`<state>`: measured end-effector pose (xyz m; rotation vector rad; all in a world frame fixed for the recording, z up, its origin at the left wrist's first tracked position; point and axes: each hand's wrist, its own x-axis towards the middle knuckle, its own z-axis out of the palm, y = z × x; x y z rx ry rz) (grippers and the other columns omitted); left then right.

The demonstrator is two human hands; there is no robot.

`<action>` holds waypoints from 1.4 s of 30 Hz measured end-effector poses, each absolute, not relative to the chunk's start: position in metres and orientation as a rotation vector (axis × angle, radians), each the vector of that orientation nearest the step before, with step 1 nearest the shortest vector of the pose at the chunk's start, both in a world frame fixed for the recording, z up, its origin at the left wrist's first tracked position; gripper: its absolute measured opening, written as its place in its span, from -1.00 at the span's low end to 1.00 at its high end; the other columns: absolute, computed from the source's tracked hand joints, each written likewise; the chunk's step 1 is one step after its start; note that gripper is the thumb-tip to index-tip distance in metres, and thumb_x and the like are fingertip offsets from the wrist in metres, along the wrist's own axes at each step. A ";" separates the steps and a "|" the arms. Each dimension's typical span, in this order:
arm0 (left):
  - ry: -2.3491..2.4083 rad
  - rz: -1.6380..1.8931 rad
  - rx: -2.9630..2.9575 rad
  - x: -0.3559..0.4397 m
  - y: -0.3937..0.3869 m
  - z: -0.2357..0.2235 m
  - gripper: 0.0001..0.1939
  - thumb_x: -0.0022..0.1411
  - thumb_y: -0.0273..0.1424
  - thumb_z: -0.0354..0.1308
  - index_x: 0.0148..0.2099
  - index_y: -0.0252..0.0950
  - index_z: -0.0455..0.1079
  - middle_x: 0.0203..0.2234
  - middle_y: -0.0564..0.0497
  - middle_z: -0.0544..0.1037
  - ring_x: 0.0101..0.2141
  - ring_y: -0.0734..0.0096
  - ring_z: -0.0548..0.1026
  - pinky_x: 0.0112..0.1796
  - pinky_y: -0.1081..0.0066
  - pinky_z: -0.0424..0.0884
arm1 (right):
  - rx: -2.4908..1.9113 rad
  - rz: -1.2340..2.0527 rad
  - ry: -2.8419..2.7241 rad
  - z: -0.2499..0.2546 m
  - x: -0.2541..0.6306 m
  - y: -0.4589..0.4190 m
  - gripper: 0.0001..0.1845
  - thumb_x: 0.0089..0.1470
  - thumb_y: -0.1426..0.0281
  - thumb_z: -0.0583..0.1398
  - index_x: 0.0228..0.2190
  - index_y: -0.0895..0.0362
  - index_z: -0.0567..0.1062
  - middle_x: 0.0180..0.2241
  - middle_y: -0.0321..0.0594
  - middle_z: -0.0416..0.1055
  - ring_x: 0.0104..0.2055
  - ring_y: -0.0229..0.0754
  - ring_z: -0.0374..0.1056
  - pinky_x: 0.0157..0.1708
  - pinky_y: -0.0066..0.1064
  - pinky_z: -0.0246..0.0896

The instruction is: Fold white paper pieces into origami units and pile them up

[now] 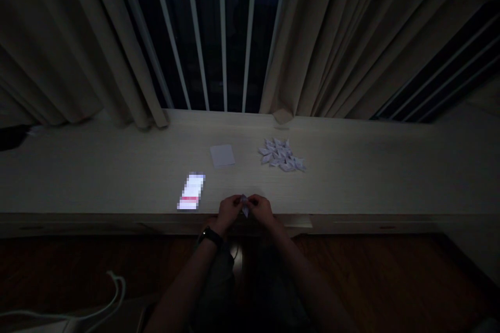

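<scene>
My left hand (229,210) and my right hand (259,209) meet at the front edge of a pale wooden ledge (351,187). Both pinch a small folded piece of white paper (245,205) between their fingertips. A dark watch (210,237) is on my left wrist. A pile of several small folded white paper pieces (281,155) lies farther back to the right. A small stack of square white paper sheets (222,155) lies behind my hands, slightly left.
A lit phone screen (191,192) lies on the ledge left of my hands. Beige curtains (351,36) hang on both sides of a dark window with white bars (222,36). A white cable (113,296) runs over the dark floor at lower left.
</scene>
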<state>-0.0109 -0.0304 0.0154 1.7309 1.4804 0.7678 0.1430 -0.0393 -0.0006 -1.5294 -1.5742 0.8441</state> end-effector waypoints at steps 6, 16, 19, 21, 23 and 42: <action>1.549 0.720 1.779 -0.010 -0.035 0.025 -0.76 0.20 -0.39 0.09 -0.13 -0.31 0.51 -0.26 -0.08 0.60 -0.26 0.33 0.53 -0.25 0.45 0.35 | -1.664 0.718 -1.616 0.002 0.141 -0.040 -0.90 -0.05 0.36 0.19 -0.52 0.11 0.48 -0.50 -0.26 0.48 -0.44 -0.22 0.38 -0.40 -0.46 0.18; 1.574 0.745 1.670 -0.015 -0.026 0.010 -0.74 0.08 -0.45 0.16 -0.13 -0.34 0.47 -0.31 -0.06 0.59 -0.31 0.40 0.52 -0.31 0.49 0.35 | -1.454 0.858 -1.537 0.001 0.144 -0.043 -0.88 -0.05 0.32 0.17 -0.43 0.10 0.40 -0.46 -0.30 0.44 -0.40 -0.22 0.38 -0.36 -0.45 0.24; 1.587 0.767 1.656 -0.016 -0.024 0.004 -0.74 0.08 -0.44 0.18 -0.14 -0.35 0.47 -0.31 -0.07 0.59 -0.32 0.39 0.52 -0.32 0.48 0.36 | -1.435 0.868 -1.568 0.002 0.143 -0.045 -0.79 -0.03 0.23 0.19 -0.36 0.08 0.38 -0.46 -0.32 0.44 -0.41 -0.22 0.38 -0.37 -0.45 0.24; 1.588 0.777 1.655 -0.017 -0.024 0.002 -0.74 0.08 -0.43 0.19 -0.14 -0.36 0.47 -0.31 -0.08 0.59 -0.31 0.38 0.52 -0.30 0.47 0.37 | -1.463 0.827 -1.620 0.003 0.141 -0.046 -0.78 -0.02 0.20 0.21 -0.39 0.08 0.38 -0.47 -0.32 0.43 -0.43 -0.23 0.36 -0.39 -0.46 0.22; 1.577 0.790 1.650 -0.018 -0.024 0.000 -0.74 0.08 -0.42 0.20 -0.13 -0.35 0.47 -0.29 -0.08 0.59 -0.30 0.37 0.53 -0.29 0.46 0.37 | -1.489 0.796 -1.663 0.003 0.140 -0.046 -0.80 -0.01 0.21 0.21 -0.42 0.09 0.41 -0.47 -0.31 0.44 -0.43 -0.24 0.35 -0.39 -0.46 0.22; 1.565 0.807 1.619 -0.019 -0.025 0.005 -0.83 0.12 -0.39 0.18 -0.22 -0.33 0.49 -0.32 -0.08 0.59 -0.32 0.38 0.53 -0.29 0.46 0.39 | -1.559 0.634 -1.834 -0.003 0.144 -0.043 -0.77 0.05 0.42 0.14 -0.28 0.06 0.58 -0.25 -0.14 0.54 -0.23 -0.10 0.43 -0.18 -0.37 0.24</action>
